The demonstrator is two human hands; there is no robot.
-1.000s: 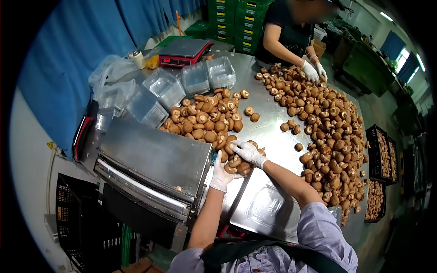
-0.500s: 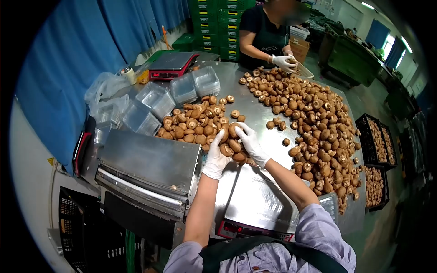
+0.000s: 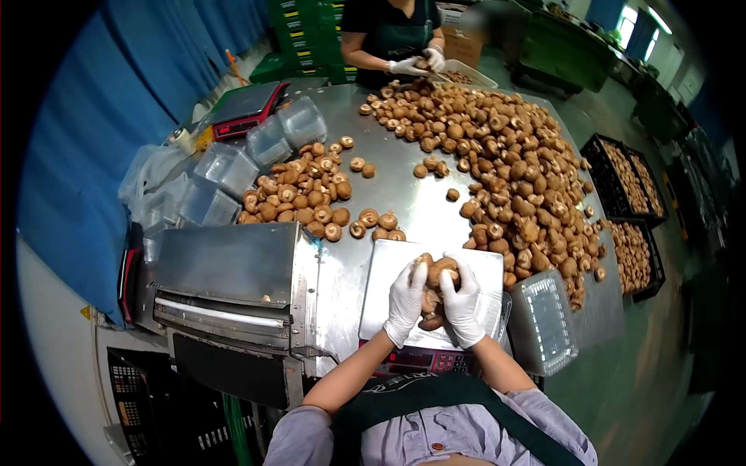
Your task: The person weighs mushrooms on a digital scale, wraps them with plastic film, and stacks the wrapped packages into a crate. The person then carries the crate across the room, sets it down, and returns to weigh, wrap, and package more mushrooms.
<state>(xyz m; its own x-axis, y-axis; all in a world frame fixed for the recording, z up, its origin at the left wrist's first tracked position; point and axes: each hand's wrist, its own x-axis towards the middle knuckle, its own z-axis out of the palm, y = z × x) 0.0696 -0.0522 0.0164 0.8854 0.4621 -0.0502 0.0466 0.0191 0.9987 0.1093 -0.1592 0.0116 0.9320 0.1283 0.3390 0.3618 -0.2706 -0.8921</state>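
Note:
My left hand (image 3: pixel 404 304) and my right hand (image 3: pixel 464 304), both in white gloves, are cupped around a clump of brown shiitake mushrooms (image 3: pixel 441 272). The clump is between my palms, over the silver plate of a scale (image 3: pixel 378 283) in front of me. Whether the lowest mushrooms touch the plate, I cannot tell. Beyond the scale's far edge lie a few loose mushrooms (image 3: pixel 381 225). A smaller mushroom pile (image 3: pixel 299 190) sits to the left, and a large heap (image 3: pixel 528 186) spreads to the right. Stacked clear plastic trays (image 3: pixel 544 322) stand beside the scale, near my right hand.
A metal wrapping machine (image 3: pixel 225 264) stands left of the scale. More clear trays (image 3: pixel 225 167) and a second scale (image 3: pixel 249 105) are at the back left. Across the table, a co-worker's gloved hands (image 3: pixel 420 64) hold a mushroom. Black crates of mushrooms (image 3: pixel 625 179) stand at right.
Both hands have drawn back from the smaller pile to over the scale plate, carrying mushrooms. Several mushrooms stay loose by the pile. The camera view has shifted.

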